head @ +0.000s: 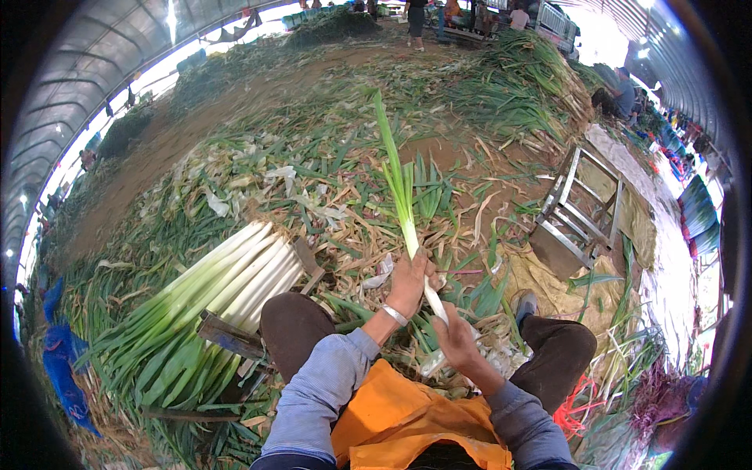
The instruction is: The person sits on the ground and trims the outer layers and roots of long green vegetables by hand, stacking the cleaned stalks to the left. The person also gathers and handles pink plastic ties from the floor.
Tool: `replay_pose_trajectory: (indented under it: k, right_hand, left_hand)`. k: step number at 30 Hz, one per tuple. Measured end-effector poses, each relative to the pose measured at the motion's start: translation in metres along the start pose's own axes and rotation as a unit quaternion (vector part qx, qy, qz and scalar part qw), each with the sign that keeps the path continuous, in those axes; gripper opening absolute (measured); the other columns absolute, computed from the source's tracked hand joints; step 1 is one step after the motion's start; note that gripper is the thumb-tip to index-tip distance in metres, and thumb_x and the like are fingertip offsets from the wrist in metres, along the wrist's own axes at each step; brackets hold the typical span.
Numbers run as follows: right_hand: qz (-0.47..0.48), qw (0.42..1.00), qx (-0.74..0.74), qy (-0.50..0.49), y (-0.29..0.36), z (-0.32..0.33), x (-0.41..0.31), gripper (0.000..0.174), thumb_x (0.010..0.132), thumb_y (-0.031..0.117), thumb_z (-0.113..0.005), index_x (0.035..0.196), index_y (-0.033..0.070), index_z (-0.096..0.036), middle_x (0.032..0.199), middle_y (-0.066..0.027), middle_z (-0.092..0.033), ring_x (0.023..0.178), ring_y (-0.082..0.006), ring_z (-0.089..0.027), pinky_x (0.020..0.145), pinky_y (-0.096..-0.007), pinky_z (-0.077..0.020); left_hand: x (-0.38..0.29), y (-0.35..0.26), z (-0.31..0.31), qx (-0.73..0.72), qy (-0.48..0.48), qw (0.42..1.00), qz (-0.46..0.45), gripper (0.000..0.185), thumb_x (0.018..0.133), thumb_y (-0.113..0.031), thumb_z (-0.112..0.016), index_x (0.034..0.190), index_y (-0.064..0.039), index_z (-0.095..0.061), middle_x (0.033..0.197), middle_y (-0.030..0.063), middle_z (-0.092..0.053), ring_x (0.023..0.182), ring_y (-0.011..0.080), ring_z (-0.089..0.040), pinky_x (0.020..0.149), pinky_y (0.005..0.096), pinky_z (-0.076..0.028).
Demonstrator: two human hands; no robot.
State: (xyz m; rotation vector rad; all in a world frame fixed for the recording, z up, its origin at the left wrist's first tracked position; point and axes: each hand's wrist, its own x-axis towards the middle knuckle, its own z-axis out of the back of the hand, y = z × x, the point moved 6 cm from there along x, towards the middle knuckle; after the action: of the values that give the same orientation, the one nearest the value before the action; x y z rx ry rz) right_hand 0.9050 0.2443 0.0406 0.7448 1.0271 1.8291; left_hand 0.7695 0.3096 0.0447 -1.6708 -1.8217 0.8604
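Note:
A single long green onion slants away from my lap, its green leaves pointing up the view and its white stem towards me. My left hand is wrapped around the upper part of the white stem. Lower down, the fingers of my right hand grip the stem's bottom end. To my left, a thick stack of trimmed green onions lies in a wooden rack, white ends towards the upper right. Under my forearms spreads an orange apron.
Loose leaves and peelings litter the ground. A metal-framed stool lies tipped over at right on tan sacking. Untrimmed onions are heaped beyond it. Red twine lies by my right knee. A person sits at far right.

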Motion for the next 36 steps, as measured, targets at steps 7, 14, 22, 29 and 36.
replay_pose_trajectory:
  k: [7, 14, 22, 29, 36]
  right_hand:
    - [-0.142, 0.888, 0.404, 0.167, 0.014, 0.041, -0.022, 0.039, 0.104, 0.038, -0.039, 0.12, 0.005, -0.052, 0.06, 0.0049, -0.033, 0.046, -0.0051, -0.025, 0.043, -0.0265, -0.0237]
    - [-0.156, 0.859, 0.456, 0.172, -0.002, 0.046, -0.032, 0.042, 0.105, 0.039, -0.035, 0.12, 0.004, -0.052, 0.063, 0.0055, -0.034, 0.046, -0.005, -0.025, 0.044, -0.0261, -0.0216]
    - [0.022, 0.993, 0.009, 0.116, 0.029, 0.016, -0.038, 0.028, 0.1, 0.024, -0.046, 0.115, 0.002, -0.055, 0.06, -0.0079, -0.047, 0.048, -0.0209, -0.04, 0.047, -0.0341, -0.0338]
    - [0.216, 0.961, -0.16, 0.07, 0.024, -0.018, 0.007, 0.021, 0.09, 0.014, -0.059, 0.107, 0.002, -0.056, 0.073, -0.0218, -0.059, 0.066, -0.0422, -0.058, 0.056, -0.046, -0.0425]
    - [0.006, 0.964, -0.207, 0.167, -0.098, -0.022, 0.021, 0.017, 0.09, 0.015, -0.057, 0.096, -0.001, -0.06, 0.078, -0.0251, -0.062, 0.076, -0.046, -0.059, 0.066, -0.0522, -0.0459]
  left_hand:
    - [0.009, -0.028, 0.027, 0.063, -0.037, 0.994, -0.08, 0.031, 0.103, -0.031, -0.042, 0.107, -0.002, -0.053, 0.085, 0.0061, -0.059, 0.072, 0.0169, -0.059, 0.067, 0.0318, -0.051]
    - [-0.049, -0.09, -0.031, 0.515, -0.027, 0.754, -0.405, 0.025, 0.091, -0.009, -0.055, 0.114, -0.001, -0.055, 0.098, 0.0096, -0.061, 0.093, 0.0259, -0.061, 0.081, 0.0408, -0.05]
    - [-0.129, -0.081, -0.07, 0.746, 0.343, 0.385, -0.421, 0.028, 0.08, -0.014, -0.057, 0.107, -0.016, -0.056, 0.093, 0.0069, -0.054, 0.1, 0.0267, -0.056, 0.092, 0.0428, -0.044]
    - [-0.134, -0.197, -0.013, 0.865, 0.157, 0.328, -0.346, 0.006, 0.078, -0.018, -0.062, 0.084, -0.015, -0.062, 0.072, 0.0037, -0.05, 0.073, 0.0239, -0.055, 0.065, 0.0391, -0.047]
    - [-0.213, -0.428, 0.172, 0.951, -0.273, 0.067, -0.131, 0.021, 0.088, -0.023, -0.059, 0.108, -0.024, -0.064, 0.081, 0.0052, -0.056, 0.083, 0.0257, -0.058, 0.073, 0.0429, -0.041]
